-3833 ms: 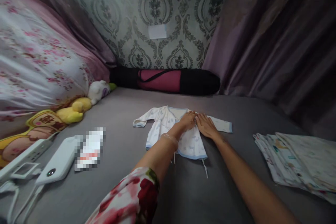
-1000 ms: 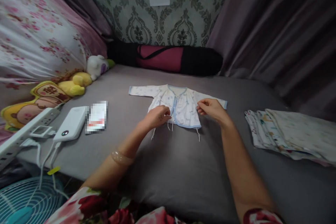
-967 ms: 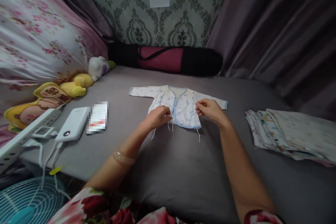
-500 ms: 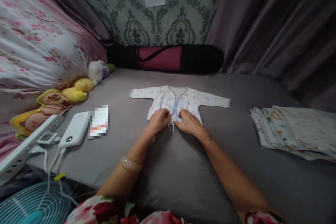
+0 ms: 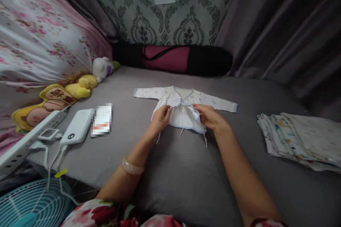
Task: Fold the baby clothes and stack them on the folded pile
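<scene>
A small white baby shirt with blue trim and a faint print lies on the grey sheet, both sleeves spread sideways. Its front hem is lifted, so the plain inner side shows. My left hand pinches the lifted edge at the left of the opening. At the other end of that edge, my right hand grips the cloth with thumb and fingers closed. Thin white ties hang from the lower part of the shirt onto the sheet.
Folded printed cloths are stacked at the right. A power bank, a power strip and a blurred packet lie left. Plush toys line the left edge. A long black and maroon bag lies at the back. A fan stands lower left.
The shirt's lower front has been lifted and turned up, showing its inside. My right hand has moved right, away from the left, and the view has shifted slightly.
</scene>
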The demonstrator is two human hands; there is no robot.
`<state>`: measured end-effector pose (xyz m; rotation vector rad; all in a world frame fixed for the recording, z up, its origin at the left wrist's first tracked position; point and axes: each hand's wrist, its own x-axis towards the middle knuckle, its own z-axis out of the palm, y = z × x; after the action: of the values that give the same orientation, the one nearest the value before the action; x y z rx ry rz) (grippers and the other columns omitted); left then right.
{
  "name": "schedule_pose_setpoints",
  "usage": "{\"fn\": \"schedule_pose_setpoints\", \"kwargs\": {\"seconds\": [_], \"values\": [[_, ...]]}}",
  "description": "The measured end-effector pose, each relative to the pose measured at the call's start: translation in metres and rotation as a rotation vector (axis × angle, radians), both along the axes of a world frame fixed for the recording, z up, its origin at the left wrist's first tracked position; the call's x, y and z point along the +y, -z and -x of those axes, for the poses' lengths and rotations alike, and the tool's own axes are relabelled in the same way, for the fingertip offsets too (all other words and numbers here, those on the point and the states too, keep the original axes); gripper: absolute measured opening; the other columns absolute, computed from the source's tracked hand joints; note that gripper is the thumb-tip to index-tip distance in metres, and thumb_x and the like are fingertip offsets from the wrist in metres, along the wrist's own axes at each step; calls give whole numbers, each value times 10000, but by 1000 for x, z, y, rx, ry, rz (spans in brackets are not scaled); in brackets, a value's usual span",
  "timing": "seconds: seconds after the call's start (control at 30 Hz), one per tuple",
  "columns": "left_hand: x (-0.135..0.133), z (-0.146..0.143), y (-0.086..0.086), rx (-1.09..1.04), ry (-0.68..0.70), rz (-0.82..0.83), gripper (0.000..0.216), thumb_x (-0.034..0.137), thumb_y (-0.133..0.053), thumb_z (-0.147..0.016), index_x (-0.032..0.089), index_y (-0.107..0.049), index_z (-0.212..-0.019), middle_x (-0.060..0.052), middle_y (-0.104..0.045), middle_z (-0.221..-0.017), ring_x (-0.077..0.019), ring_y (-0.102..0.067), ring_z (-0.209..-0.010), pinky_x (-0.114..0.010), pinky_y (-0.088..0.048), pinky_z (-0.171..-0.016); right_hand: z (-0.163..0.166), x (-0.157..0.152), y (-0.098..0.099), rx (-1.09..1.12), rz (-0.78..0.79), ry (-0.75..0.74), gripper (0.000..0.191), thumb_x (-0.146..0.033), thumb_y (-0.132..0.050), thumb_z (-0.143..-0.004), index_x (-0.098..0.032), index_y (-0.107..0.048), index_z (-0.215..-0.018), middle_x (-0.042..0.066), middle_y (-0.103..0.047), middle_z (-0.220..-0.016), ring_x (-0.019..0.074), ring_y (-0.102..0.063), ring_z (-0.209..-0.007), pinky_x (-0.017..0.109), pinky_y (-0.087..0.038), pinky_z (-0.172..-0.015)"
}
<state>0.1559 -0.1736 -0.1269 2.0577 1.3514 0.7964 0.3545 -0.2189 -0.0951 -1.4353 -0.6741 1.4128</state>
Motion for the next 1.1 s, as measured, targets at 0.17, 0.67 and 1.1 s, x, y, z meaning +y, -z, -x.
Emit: {"fn": "schedule_pose_setpoints", "kwargs": {"seconds": [0.17, 0.67, 1.1], "values": [[-3, -14, 3, -4, 117, -52, 233, 280, -451, -909, 170, -655, -927, -54, -677, -867, -167, -598, -795, -266, -436, -740, 6, 2, -7, 256, -13, 34, 162, -80, -583, -663, -137, -673, -785, 8, -650, -633, 103, -566, -558, 194, -473, -562], [-49, 2, -28, 413, 687, -127, 163, 250, -474, -903, 158, -610, -906, -95, -632, -989, -216, -584, -961, -313, -444, -861, 48, 6, 37, -741, -328, -257, 272, -212, -493, -812, -170, -687, -998, 52, -701, -988, 170, -622, -912, 270, -462, -830], [0, 95, -4, 202, 99, 122, 346, 436, -578, -757, 184, -585, -994, -35, -652, -845, -180, -599, -774, -280, -454, -708, -41, -54, -2, -637, 139, -39, 176, -176, -557, -835, -132, -598, -669, 32, -649, -634, 67, -543, -454, 147, -396, -399]]}}
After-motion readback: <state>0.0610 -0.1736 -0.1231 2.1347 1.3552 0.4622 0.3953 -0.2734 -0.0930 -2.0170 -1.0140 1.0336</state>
